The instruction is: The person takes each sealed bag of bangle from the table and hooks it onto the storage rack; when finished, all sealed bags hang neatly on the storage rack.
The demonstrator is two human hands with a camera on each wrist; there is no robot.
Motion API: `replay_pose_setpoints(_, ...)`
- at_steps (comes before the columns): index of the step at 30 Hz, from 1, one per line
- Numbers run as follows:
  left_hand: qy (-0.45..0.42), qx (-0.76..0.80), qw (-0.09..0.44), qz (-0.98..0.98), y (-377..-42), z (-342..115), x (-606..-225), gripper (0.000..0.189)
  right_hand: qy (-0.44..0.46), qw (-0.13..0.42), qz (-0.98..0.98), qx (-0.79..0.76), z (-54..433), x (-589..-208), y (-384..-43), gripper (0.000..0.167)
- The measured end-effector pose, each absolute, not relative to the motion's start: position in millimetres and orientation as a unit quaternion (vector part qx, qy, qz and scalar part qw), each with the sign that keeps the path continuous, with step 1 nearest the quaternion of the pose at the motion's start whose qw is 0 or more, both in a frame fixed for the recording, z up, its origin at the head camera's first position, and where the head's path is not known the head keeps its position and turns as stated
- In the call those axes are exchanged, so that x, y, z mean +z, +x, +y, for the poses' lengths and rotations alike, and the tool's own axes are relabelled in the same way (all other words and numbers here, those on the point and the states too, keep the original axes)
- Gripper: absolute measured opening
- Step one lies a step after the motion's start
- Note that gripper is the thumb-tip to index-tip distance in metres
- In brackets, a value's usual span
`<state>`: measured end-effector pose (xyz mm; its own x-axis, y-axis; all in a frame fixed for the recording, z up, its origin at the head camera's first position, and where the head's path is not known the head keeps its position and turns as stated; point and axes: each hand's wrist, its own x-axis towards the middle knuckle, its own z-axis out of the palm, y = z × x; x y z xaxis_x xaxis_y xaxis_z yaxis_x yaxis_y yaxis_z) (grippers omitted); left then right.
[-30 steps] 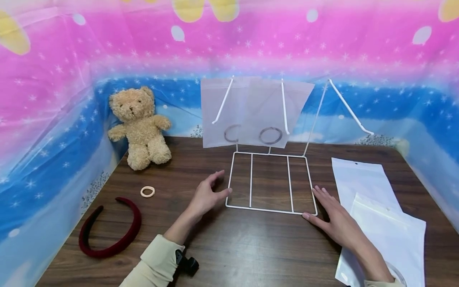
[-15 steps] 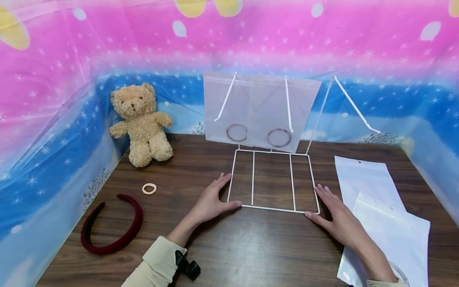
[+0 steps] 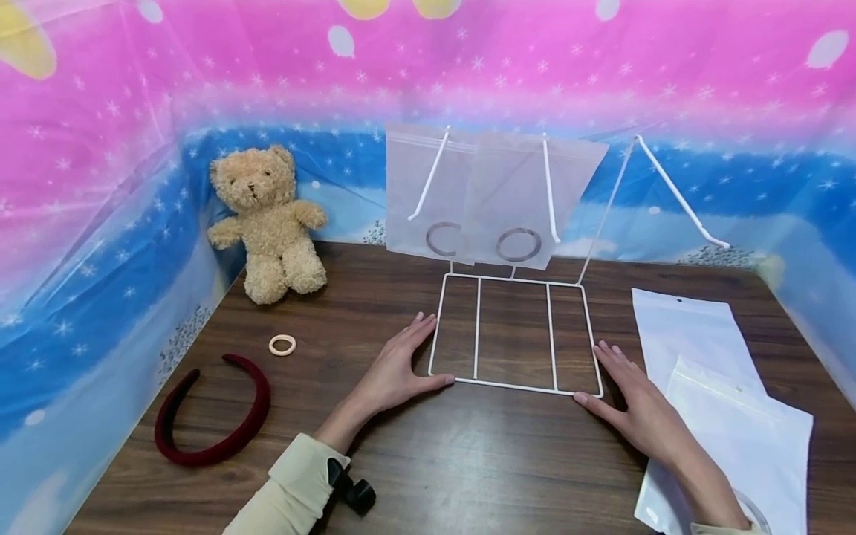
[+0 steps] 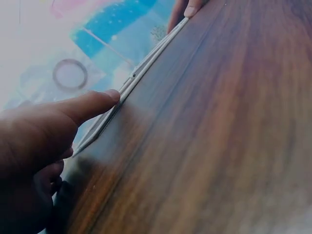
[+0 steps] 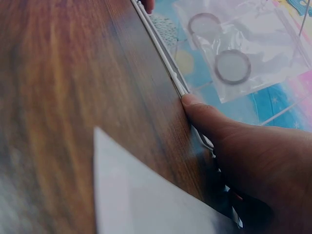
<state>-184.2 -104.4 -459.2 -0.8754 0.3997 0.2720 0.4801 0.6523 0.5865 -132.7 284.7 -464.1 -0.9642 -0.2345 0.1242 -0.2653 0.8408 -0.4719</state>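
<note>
A white wire display rack (image 3: 515, 386) stands on the wooden table, its flat base toward me and three prongs rising at the back. My left hand (image 3: 397, 368) rests at the base's front left corner, thumb on the front bar and straight fingers along the side bar. At the front right corner my right hand (image 3: 635, 409) mirrors it, fingers extended. Both thumbs touch the front bar, as the left wrist view and right wrist view show. Two translucent zip bags (image 3: 417, 174) hang from the left and middle prongs, each with a ring-shaped item (image 3: 519, 229) low inside. The right prong (image 3: 682, 197) is bare.
White zip bags (image 3: 692, 331) lie overlapping on the right, partly under my right forearm. On the left are a dark red headband (image 3: 257, 416), a small pale ring (image 3: 282, 336) and a teddy bear (image 3: 267, 223) sitting against the patterned cloth (image 3: 348, 200).
My left hand has shifted to the base's corner, its thumb coming down from the side bar onto the front bar. The right hand keeps its place on the rack. The hanging bags have swayed slightly.
</note>
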Motion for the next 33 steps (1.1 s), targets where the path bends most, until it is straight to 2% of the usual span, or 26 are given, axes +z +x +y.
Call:
replay_pose_setpoints(15, -0.255, -0.27, 0.063, -0.926, -181.5, -102.9, -462.7, 0.095, 0.136, 0.038, -0.957, 0.252, 285.9, -466.5, -132.7, 0.088)
replay_pose_setpoints(25, -0.257, -0.266, 0.065, -0.927, -180.0, -99.2, -464.5, 0.093, 0.081, -0.016, -0.96, 0.266, 285.9, -455.6, -127.9, 0.1)
replay_pose_setpoints(33, -0.253, -0.27, 0.078, -0.926, -178.9, -102.1, -462.4, 0.092, 0.069, -0.008, -0.96, 0.273, 294.6, -424.2, -113.9, 0.088)
